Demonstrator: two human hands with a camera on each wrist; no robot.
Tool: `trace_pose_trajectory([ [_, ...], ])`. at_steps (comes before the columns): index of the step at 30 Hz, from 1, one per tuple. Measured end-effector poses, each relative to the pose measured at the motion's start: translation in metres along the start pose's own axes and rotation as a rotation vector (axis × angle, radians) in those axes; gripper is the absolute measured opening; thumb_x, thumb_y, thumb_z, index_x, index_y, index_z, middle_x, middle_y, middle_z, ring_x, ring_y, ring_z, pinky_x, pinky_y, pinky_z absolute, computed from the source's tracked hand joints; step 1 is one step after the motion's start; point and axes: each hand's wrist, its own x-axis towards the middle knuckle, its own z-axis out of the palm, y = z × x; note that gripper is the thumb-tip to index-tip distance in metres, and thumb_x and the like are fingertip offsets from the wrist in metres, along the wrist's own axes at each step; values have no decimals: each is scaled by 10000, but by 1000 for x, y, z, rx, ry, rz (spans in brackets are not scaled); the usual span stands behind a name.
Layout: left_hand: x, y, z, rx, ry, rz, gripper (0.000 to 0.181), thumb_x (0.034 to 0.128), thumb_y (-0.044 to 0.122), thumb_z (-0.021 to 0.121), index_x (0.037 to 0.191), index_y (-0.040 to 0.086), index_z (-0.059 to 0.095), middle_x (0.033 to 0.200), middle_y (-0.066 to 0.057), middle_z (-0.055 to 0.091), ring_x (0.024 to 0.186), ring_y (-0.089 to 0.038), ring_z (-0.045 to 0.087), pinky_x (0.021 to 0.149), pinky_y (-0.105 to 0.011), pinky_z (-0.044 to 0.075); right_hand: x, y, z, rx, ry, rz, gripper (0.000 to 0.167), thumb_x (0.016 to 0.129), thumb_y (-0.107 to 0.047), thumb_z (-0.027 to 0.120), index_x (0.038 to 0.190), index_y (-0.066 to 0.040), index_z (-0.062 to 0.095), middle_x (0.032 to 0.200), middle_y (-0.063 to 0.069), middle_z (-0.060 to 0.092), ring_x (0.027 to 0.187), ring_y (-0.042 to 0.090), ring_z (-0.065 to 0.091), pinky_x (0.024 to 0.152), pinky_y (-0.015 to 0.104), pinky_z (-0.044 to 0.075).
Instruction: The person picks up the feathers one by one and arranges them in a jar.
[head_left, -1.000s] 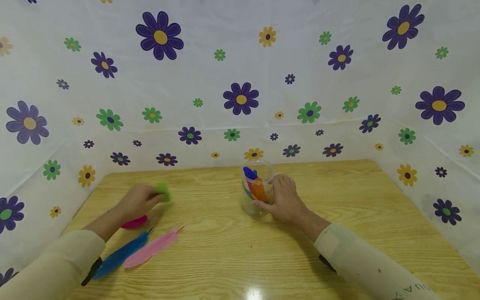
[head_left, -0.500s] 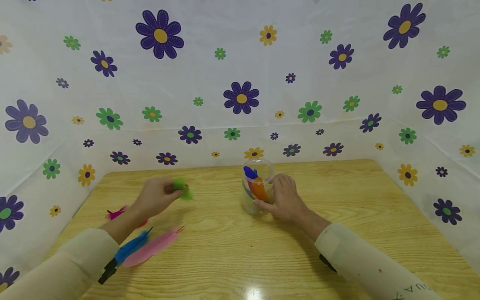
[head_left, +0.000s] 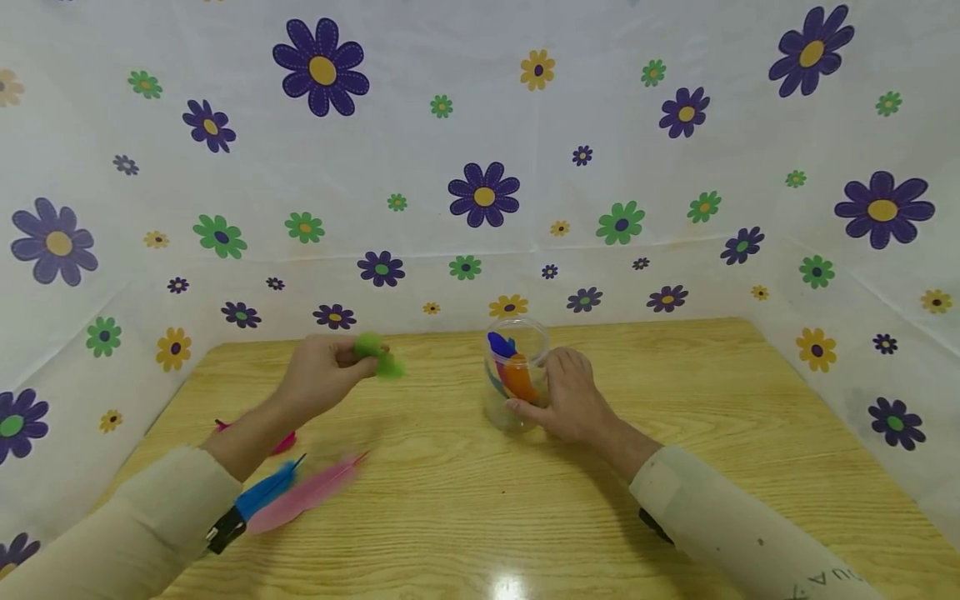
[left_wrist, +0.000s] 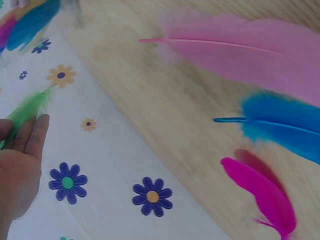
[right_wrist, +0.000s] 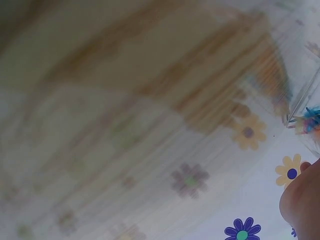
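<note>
My left hand (head_left: pixel 322 375) pinches a green feather (head_left: pixel 381 357) between thumb and fingers, held above the table left of the jar. In the left wrist view the same green feather (left_wrist: pixel 31 110) points its quill end up and away from the fingertips. A clear plastic jar (head_left: pixel 504 412) stands upright near the table's middle, with blue, orange and other feathers inside. My right hand (head_left: pixel 573 400) grips the jar's right side, thumb across the front. Under and near my left forearm lie a pink feather (head_left: pixel 303 496), a blue feather (head_left: pixel 266 490) and a magenta feather (head_left: pixel 283 442).
The wooden table (head_left: pixel 480 517) ends at the back against a white flower-printed sheet (head_left: pixel 405 150), which also hangs along both sides. A black strap (head_left: pixel 225 529) shows under my left sleeve. Most of the right wrist view is blurred.
My left hand has lifted the green feather and carried it right, toward the jar, uncovering part of the magenta feather. My right hand and the jar stay in place.
</note>
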Motion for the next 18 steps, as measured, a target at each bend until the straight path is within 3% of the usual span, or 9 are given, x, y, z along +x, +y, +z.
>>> trace_pose_trajectory([
  [4,5,12,0,-47,4,38,247,964,79,642,1160,-58,703,1109,-219,727,989,-324,732,800,-322,583,0,0,-1,9,2,1,681,852,-592,686,1174,-22,501,1156,129,547,1192,318,468,1154,545,256],
  [11,8,31,1,-126,-3,15,279,977,97,629,1182,-88,670,1122,-222,722,973,-306,737,782,-267,581,0,0,0,11,2,2,690,852,-589,687,1189,-16,502,1169,131,548,1208,320,460,1153,541,257],
  [18,12,45,1,-215,-23,-15,298,993,172,626,1150,-75,680,1091,-217,732,945,-262,748,805,-283,581,0,-1,-1,16,0,1,692,851,-586,690,1192,-15,498,1164,131,543,1214,325,455,1149,539,258],
])
